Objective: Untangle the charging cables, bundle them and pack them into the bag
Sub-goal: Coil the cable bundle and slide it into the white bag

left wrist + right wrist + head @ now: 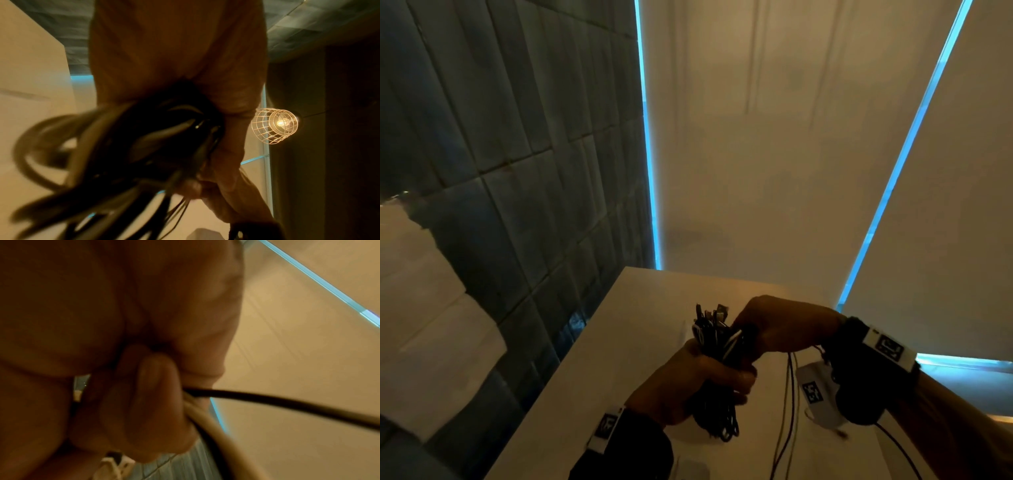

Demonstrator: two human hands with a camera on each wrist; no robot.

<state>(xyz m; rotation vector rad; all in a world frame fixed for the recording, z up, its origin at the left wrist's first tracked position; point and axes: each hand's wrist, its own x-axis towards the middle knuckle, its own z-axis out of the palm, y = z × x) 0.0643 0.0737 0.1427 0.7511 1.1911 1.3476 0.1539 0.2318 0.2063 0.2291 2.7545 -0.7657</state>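
Left hand (pixel 688 387) is closest to the head camera — fingers (pixel 736 378) curled tight round the middle of the cable bundle (pixel 717 363), held upright above the desk (pixel 619 342), plug ends sticking out the top and loops hanging below the fist. Right hand (pixel 780 325) sits at the upper part of the bundle, fingers closed on cable there; the right wrist view shows a dark cable (pixel 287 404) and a pale one running out from under the curled fingers. Thin loose strands (pixel 789 404) trail from under the right hand down to the desk, so my read is the wrap is mid-way — most cables gathered into one bunch, tail ends not yet wound in or secured. Left wrist view is motion-blurred, just dark loops against the palm. No bag identifiable in any view; a pale object at the bottom edge of the head view is too cropped to call. Untangling looks largely done, bundling in progress, packing not started. Caged lamp (pixel 275 125) glows behind the left hand.
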